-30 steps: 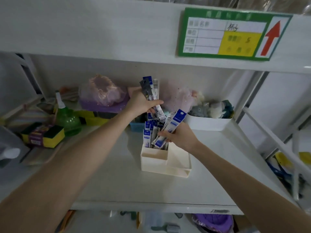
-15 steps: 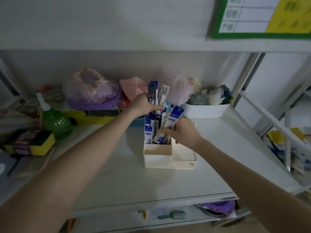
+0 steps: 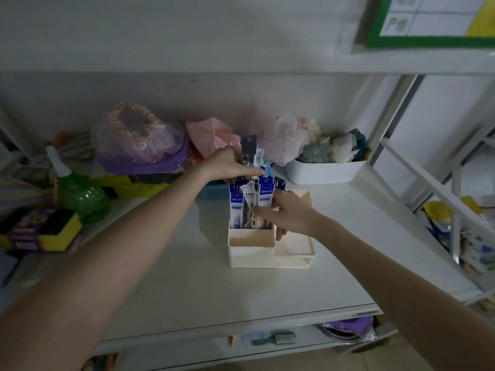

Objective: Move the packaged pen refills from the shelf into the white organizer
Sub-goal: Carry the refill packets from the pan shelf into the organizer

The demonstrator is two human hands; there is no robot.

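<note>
Clearly, the left hand point(image 3: 230, 166) was clamped on a small bunch of packaged pen refills point(image 3: 251, 153), thumb and fingers curled round their lower part so the packets stood nearly upright, their long axis running up and down. That bunch hung just above and slightly behind the back left compartment of the white organizer point(image 3: 251, 249), which sat on the shelf point(image 3: 187, 285) directly below the hand. Other refill packets point(image 3: 250, 204) already stood on end in that compartment, crowded together with blue headers up. The right hand point(image 3: 290, 214) lay just to the right of them, fingers straight and spread, its fingertips touching the standing packets and holding nothing. Judged from this, the coming move turned on a short drop straight down: the held bunch lay in line with the compartment, and the left hand was the nearer one, while the right seemed placed to keep a gap for it.
</note>
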